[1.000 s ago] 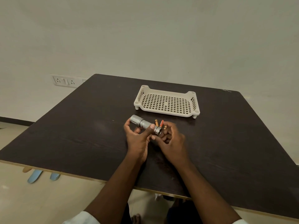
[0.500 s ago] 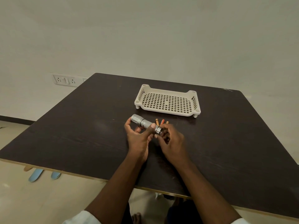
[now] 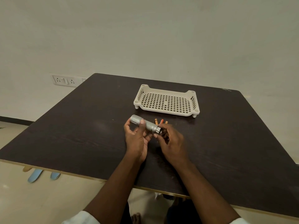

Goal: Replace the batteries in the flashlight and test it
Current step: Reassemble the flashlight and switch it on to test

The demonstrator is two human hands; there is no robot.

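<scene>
A silver metal flashlight (image 3: pixel 149 125) is held just above the dark table (image 3: pixel 80 126), its wide head pointing left and away. My left hand (image 3: pixel 135 138) grips its barrel, thumb across the top. My right hand (image 3: pixel 171 143) pinches the ridged tail cap (image 3: pixel 158 130) at the right end. Three small batteries (image 3: pixel 161 121) with orange and yellow ends lie on the table just behind my right hand, partly hidden by my fingers.
A cream perforated plastic tray (image 3: pixel 166 101) stands behind the batteries, nothing in it. A wall socket strip (image 3: pixel 66 80) sits at the far left. Blue slippers (image 3: pixel 42 175) lie on the floor below the table's left front edge.
The flashlight has slid left in my left hand, which now grips nearer the head with the thumb on top. My right hand stays on the tail cap, its fingers shifted around it.
</scene>
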